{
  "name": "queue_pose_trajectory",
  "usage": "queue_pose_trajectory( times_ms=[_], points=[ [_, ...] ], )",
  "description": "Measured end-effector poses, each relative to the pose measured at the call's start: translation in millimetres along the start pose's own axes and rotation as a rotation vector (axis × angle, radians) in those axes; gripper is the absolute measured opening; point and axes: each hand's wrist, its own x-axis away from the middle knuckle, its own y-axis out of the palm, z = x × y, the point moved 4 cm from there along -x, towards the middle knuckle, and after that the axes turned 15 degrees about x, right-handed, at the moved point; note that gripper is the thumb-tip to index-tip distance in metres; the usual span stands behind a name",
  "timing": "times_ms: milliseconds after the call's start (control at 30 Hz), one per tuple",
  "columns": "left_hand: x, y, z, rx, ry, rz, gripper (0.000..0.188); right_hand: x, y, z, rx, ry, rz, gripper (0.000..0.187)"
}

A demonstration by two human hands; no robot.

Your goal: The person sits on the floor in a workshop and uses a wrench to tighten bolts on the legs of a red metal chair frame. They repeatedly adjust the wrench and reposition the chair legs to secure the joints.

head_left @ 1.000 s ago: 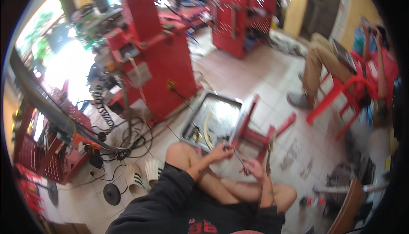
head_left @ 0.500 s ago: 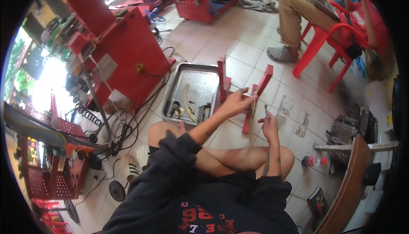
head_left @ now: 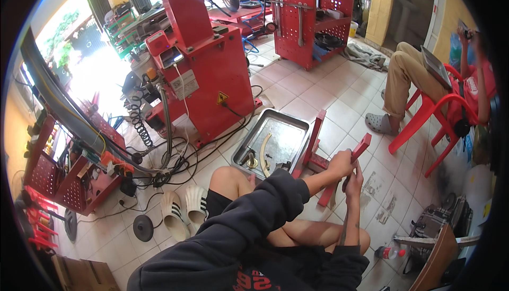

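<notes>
My left hand (head_left: 339, 166) is closed against the right upright of a red metal stand (head_left: 315, 141) on the floor ahead of me. What its curled fingers hold is hidden. My right hand (head_left: 354, 184) meets it from the near side, thumb and fingers closed, with a small dark piece barely showing at the palm. The slim metal tool seen there earlier cannot be made out now. Left of the stand lies a shallow metal tray (head_left: 245, 141) with a curved tan strip (head_left: 263, 153) and several small metal parts (head_left: 249, 158) in it.
A red machine (head_left: 212, 95) with cables (head_left: 175, 166) on the floor stands at left. Beyond is a red tool trolley (head_left: 291, 26). A person sits on a red chair (head_left: 419, 116) at right. Pale shoes (head_left: 174, 217) and a bottle (head_left: 389, 252) lie near me.
My hands have come together at the stand's right upright; before, the left was spread over the stand and the right held a slim metal tool apart from it. The view has shifted.
</notes>
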Motion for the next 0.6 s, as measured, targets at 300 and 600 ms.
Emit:
queue_pose_trajectory(
  times_ms=[300, 600],
  points=[
    [-3.3, -3.3, 14.0, -0.086, 0.001, 0.006, 0.031, 0.9, 15.4, 23.9, -0.158, -0.117, 0.013, 0.045],
    [-6.9, -0.3, 4.6, -0.129, -0.012, 0.053, 0.034, 17.2, 28.9, 6.5, -0.092, -0.064, -0.004, 0.047]
  ],
)
